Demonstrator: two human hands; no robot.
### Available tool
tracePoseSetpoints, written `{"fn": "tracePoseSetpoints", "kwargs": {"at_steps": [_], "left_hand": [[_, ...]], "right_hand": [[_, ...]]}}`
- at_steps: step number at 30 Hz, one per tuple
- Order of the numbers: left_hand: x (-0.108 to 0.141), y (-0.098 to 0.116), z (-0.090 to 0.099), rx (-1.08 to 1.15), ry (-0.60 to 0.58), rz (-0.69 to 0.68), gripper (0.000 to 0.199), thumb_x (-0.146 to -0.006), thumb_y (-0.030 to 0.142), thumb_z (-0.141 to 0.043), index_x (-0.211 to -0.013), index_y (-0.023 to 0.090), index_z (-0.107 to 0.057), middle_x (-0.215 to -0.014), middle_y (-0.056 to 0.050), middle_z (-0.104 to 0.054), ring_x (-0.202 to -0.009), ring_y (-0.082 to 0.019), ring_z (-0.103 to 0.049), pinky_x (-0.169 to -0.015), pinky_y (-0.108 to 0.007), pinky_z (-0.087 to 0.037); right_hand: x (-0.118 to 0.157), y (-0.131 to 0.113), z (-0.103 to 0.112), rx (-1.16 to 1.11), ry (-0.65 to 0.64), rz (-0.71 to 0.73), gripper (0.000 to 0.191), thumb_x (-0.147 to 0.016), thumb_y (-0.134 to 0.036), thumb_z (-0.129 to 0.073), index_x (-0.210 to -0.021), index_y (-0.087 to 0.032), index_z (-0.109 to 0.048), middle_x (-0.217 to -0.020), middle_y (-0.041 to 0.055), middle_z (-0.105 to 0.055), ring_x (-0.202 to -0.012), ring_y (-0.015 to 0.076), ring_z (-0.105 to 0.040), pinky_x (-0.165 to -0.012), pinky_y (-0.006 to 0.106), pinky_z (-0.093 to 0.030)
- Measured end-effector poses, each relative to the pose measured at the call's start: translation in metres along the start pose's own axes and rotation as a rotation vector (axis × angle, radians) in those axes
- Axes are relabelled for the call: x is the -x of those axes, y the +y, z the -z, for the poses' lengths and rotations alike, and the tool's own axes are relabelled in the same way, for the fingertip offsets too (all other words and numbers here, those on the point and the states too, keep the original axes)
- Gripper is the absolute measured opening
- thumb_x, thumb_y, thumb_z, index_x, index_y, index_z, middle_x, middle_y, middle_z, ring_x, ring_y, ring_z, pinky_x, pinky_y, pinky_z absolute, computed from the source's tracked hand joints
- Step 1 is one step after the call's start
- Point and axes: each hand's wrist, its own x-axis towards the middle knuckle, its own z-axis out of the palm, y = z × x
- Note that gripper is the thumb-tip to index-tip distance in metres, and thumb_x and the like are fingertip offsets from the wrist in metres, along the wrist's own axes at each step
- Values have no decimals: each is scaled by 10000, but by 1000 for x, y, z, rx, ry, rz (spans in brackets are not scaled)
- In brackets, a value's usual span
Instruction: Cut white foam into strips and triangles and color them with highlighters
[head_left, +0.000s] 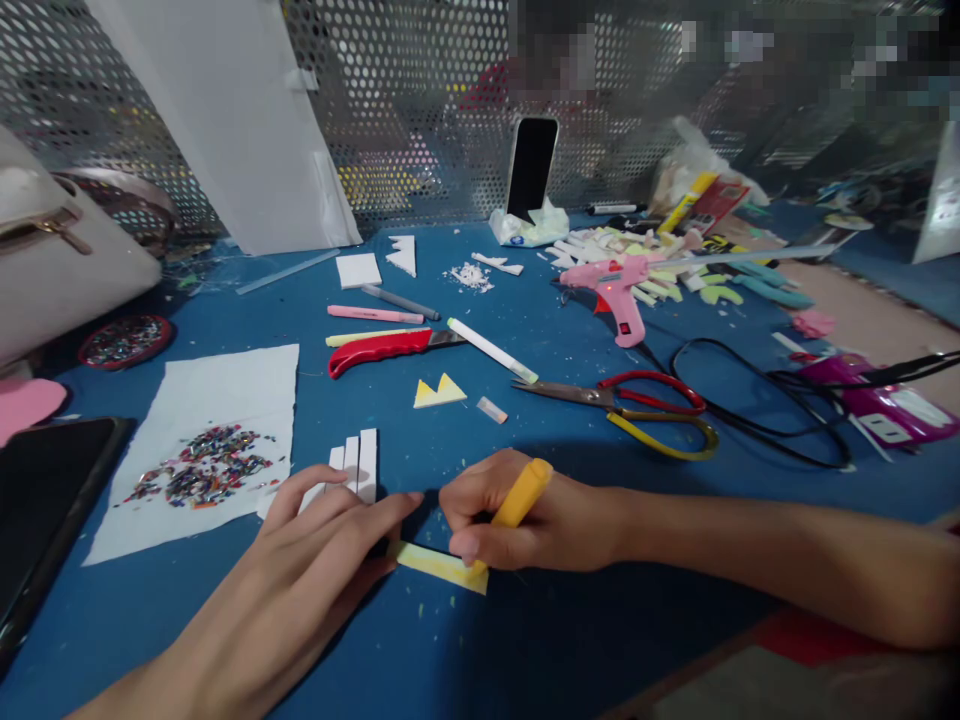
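My right hand [517, 520] grips a yellow marker [527, 490], its tip down at the right end of a narrow strip [439, 566] coloured pale yellow. My left hand [330, 555] rests on the table with its fingers spread, the thumb touching the strip's left end. Partly under the left fingers lie several white strips [366, 465]. Beyond the hands is a zigzag-cut piece [439, 391] tinted yellow. A small clear cap [492, 410] lies just right of that piece.
Scissors [607, 396], a red-handled knife [382, 350] and a white marker [491, 350] lie ahead. Behind them is a pink glue gun [619, 290] with a looping cord. Paper [262, 390] with glittery bits and a dark phone [56, 500] are at left. A perforated panel [420, 120] stands behind.
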Motion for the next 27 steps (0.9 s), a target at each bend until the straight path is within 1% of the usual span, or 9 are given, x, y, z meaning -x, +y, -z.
{"fn": "tracePoseSetpoints", "kwargs": {"at_steps": [3,7,10,12,14,17,22,25,27], "left_hand": [[1,0,0,-2,-11,3,366,-1068,152,-396,-1426,204,-456,-1076,-39,-690,-966,-202,-633,-1004,-361,-398],[-1,0,0,1,-9,-4,377,-1066,137,-394,-1435,193,-448,-1077,-43,-683,-982,-201,-619,-1008,-353,-387],[-2,0,-1,5,-13,-5,385,-1067,143,-395,-1445,195,-442,-1079,-46,-686,-984,-203,-625,-994,-355,-403],[-2,0,-1,7,-5,2,386,-1063,140,-408,-1440,206,-446,-1057,-36,-687,-974,-201,-629,-994,-358,-406],[-2,0,-1,8,-4,9,389,-1059,131,-414,-1439,208,-446,-1040,-29,-684,-970,-198,-625,-1005,-359,-396],[-1,0,0,12,-9,12,398,-1061,132,-402,-1450,214,-436,-1025,-23,-683,-957,-197,-627,-1006,-359,-395],[-2,-1,-1,3,-10,7,381,-1066,146,-406,-1439,211,-442,-1049,-25,-682,-966,-195,-618,-1012,-354,-381],[-1,-1,-2,0,-10,-6,383,-1067,134,-397,-1442,200,-441,-1069,-32,-681,-976,-192,-611,-1019,-351,-367],[0,-1,-2,1,-8,-4,387,-1066,136,-402,-1445,208,-441,-1054,-27,-688,-957,-193,-621,-1008,-356,-382]], "right_hand": [[0,0,0,-27,-37,18,441,-993,-357,-585,-642,-163,-401,-604,-63,-357,-568,67,-339,-543,205,-280],[0,1,-1,14,2,5,416,-990,-378,-593,-668,-160,-444,-619,-56,-410,-587,71,-373,-564,207,-300],[0,1,-1,4,-32,16,458,-1001,-393,-570,-637,-161,-418,-597,-58,-394,-566,68,-358,-549,210,-290],[0,0,-1,19,-8,-3,450,-1001,-418,-564,-655,-165,-426,-612,-55,-396,-581,75,-364,-554,214,-290],[-1,-1,0,45,18,-9,454,-1000,-428,-561,-657,-168,-416,-617,-57,-378,-586,77,-355,-558,219,-284],[-1,-2,0,17,-29,12,493,-1007,-419,-550,-621,-169,-375,-588,-65,-325,-555,69,-318,-538,220,-264],[-1,-2,1,17,16,-36,434,-998,-415,-572,-672,-163,-435,-627,-54,-402,-594,76,-371,-554,220,-279],[-1,-2,0,15,-12,-4,465,-1007,-401,-554,-638,-165,-395,-607,-60,-356,-576,74,-340,-552,225,-273],[-1,-2,0,11,1,-23,454,-1006,-409,-553,-653,-168,-401,-616,-62,-348,-579,76,-335,-546,224,-268]]}}
